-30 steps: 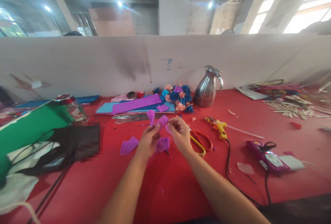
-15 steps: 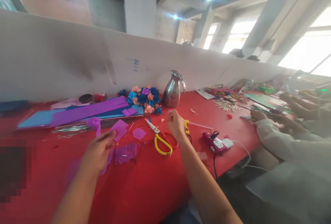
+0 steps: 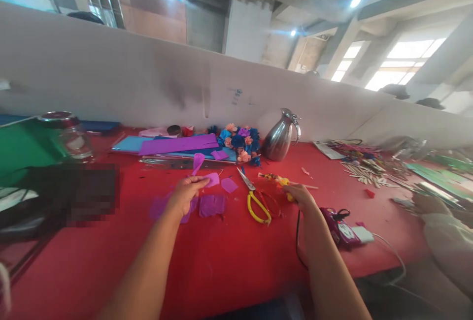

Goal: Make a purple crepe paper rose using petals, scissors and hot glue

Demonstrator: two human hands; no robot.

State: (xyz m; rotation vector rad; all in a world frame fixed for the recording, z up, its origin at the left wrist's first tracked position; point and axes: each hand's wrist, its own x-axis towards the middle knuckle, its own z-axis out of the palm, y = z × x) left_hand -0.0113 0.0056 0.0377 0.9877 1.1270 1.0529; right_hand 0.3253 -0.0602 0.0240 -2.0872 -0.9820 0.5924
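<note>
My left hand (image 3: 185,196) pinches a small purple crepe paper piece (image 3: 212,179) between thumb and fingers. A curled purple strip (image 3: 198,162) rises just behind that hand. On the right, my right hand (image 3: 302,197) has its fingers closed around the yellow part of a glue gun (image 3: 284,183), which has a pale stick at its back. Between the hands lie scissors (image 3: 259,208) with yellow and red handles, blades parted. A loose purple square (image 3: 229,185) and a crinkled purple piece (image 3: 212,205) rest on the red table (image 3: 229,261).
Behind stand a steel jug (image 3: 279,138) and a heap of paper flowers (image 3: 238,143). Purple and blue paper sheets (image 3: 177,144) lie at the back left. A purple power strip (image 3: 340,229) with cords sits at the right. Another person's sleeve (image 3: 443,236) shows at far right.
My view has swung left, bringing a jar and green board into sight. My right hand has gone from a closed hand beside the glue gun to holding it. The left still pinches purple paper.
</note>
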